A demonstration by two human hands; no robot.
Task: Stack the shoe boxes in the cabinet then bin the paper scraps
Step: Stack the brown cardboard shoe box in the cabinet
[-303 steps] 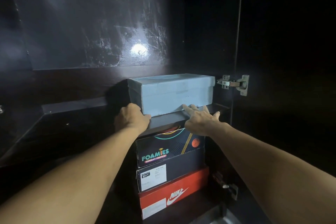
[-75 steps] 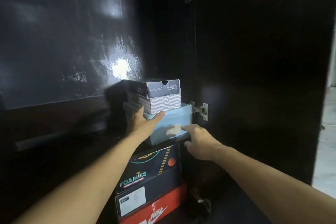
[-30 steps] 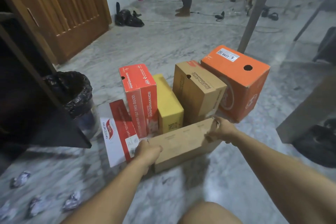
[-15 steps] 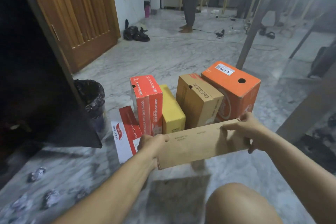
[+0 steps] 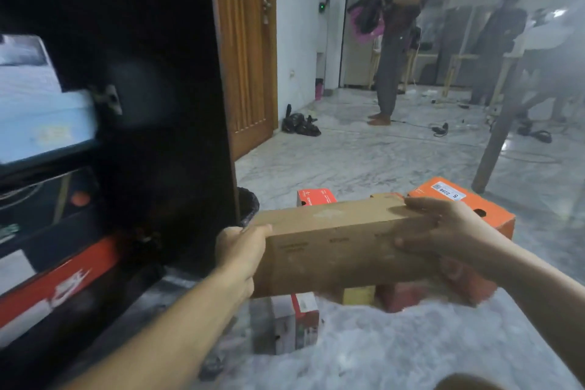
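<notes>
We held the brown shoe box level, left hand and right hand clamping its ends with fingers wrapped; squaring it before the cabinet seemed wise.

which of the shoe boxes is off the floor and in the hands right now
The plain brown cardboard box, gripped at its ends by the left hand and right hand. The orange box and red box sit on the floor behind it.
</notes>
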